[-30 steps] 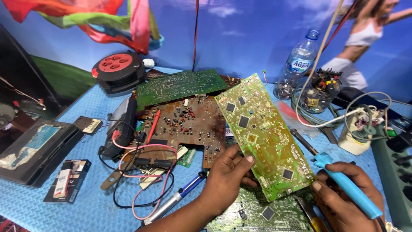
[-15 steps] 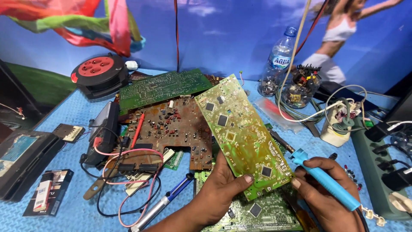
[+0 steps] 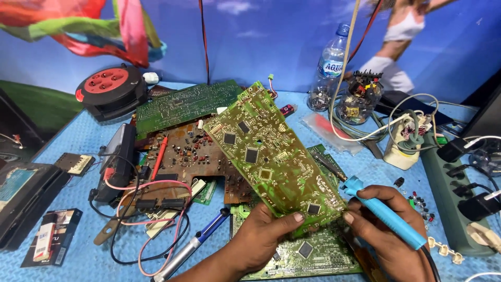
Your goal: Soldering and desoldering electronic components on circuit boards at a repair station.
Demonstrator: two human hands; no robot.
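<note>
My left hand grips the near end of a long yellow-green circuit board with several black chips, holding it tilted above the bench. My right hand holds a blue soldering iron like a pen, its tip close to the board's near right edge. Below the hands lies another green circuit board. A brown circuit board and a dark green board lie behind on the blue mat.
A red-and-black cable reel sits back left, a black multimeter with red and black leads at left. A water bottle, a jar of parts, a white adapter and a power strip stand at right.
The view has shifted slightly. My left hand raised the yellow-green board a little more upright, and my right hand brought the soldering iron closer to its near edge.
</note>
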